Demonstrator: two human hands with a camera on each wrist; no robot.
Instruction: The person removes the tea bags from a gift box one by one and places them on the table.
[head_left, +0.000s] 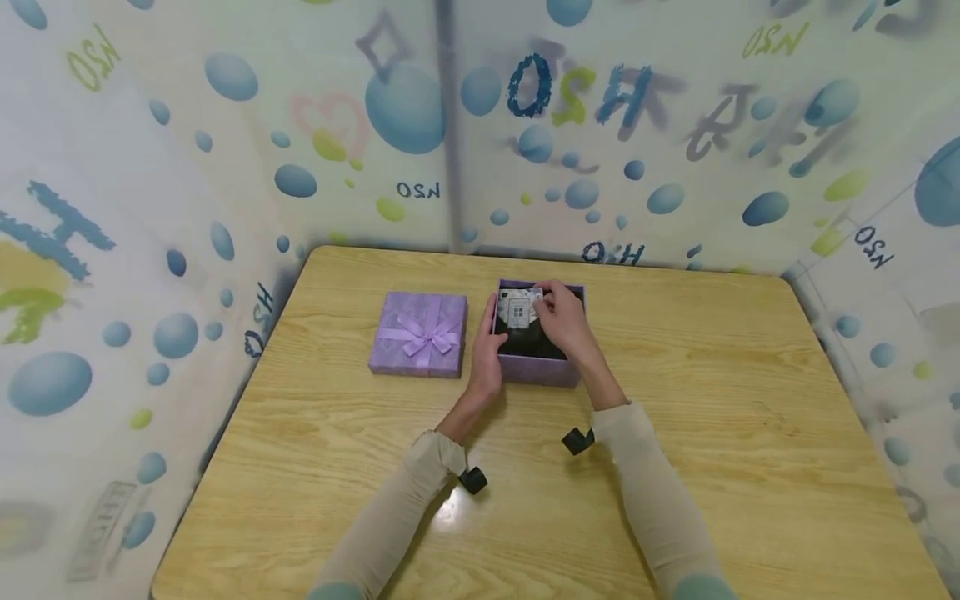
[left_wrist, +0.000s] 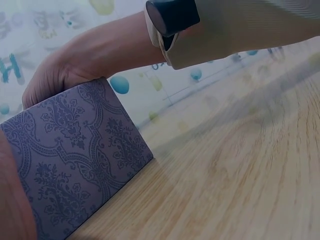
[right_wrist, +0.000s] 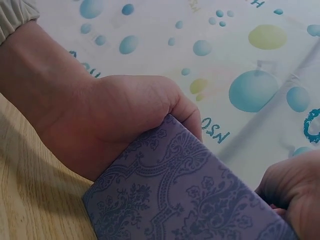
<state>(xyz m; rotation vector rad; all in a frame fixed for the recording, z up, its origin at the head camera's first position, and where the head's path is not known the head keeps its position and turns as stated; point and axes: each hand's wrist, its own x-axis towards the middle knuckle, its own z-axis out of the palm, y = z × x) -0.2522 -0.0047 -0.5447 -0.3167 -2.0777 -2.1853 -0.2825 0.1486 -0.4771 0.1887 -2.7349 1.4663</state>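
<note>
A purple box [head_left: 538, 372] with a dark damask pattern stands without its lid, black material [head_left: 528, 343] inside it. My left hand [head_left: 487, 358] grips the box's left wall, the thumb hooked over the rim; in the right wrist view this hand [right_wrist: 135, 107] wraps the corner. Over the box's far part, my right hand [head_left: 564, 321] pinches the right edge of a small pale patterned packet [head_left: 517, 307] with a framed label. From the left wrist view, the right hand [left_wrist: 60, 80] reaches down past the rim, its fingertips hidden behind the wall.
To the left of the box lies its purple lid [head_left: 397, 354], topped with a lilac ribbon bow [head_left: 427, 337]. Both rest on a wooden table [head_left: 712, 367]. Behind the table's far edge rises a white curtain [head_left: 337, 167] printed with bubbles.
</note>
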